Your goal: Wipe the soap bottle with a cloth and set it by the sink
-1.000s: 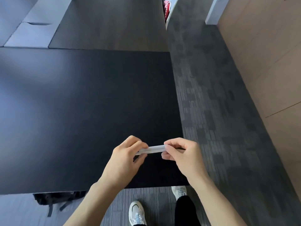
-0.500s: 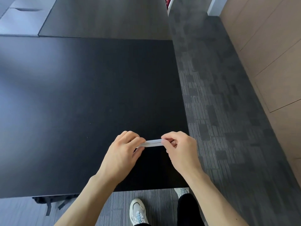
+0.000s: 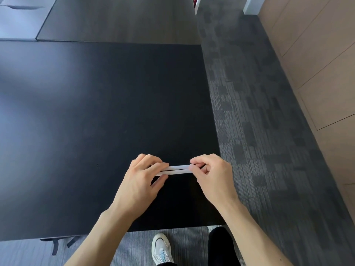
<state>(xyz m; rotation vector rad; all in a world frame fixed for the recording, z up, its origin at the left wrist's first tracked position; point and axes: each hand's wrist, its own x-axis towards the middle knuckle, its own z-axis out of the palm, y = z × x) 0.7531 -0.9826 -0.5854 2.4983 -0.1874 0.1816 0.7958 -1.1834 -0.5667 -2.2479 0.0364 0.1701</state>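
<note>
My left hand [image 3: 143, 176] and my right hand [image 3: 212, 174] pinch the two ends of a thin white folded strip [image 3: 177, 169], seen edge-on, which may be a cloth or a sheet. It hangs level just above the near right part of a black table [image 3: 86, 116]. A dark gap shows between its two layers. No soap bottle and no sink are in view.
A second dark grey table [image 3: 119, 18] adjoins the far edge of the black one. Grey patterned carpet [image 3: 259, 112] runs along the right, with a wood-panelled wall [image 3: 322, 54] beyond. My shoes [image 3: 160, 248] stand at the near table edge. Black straps [image 3: 55, 244] hang below the table's front.
The view has tilted down slightly, so the tables sit lower in the frame. Both hands keep hold of the strip; its two layers now show a slight gap.
</note>
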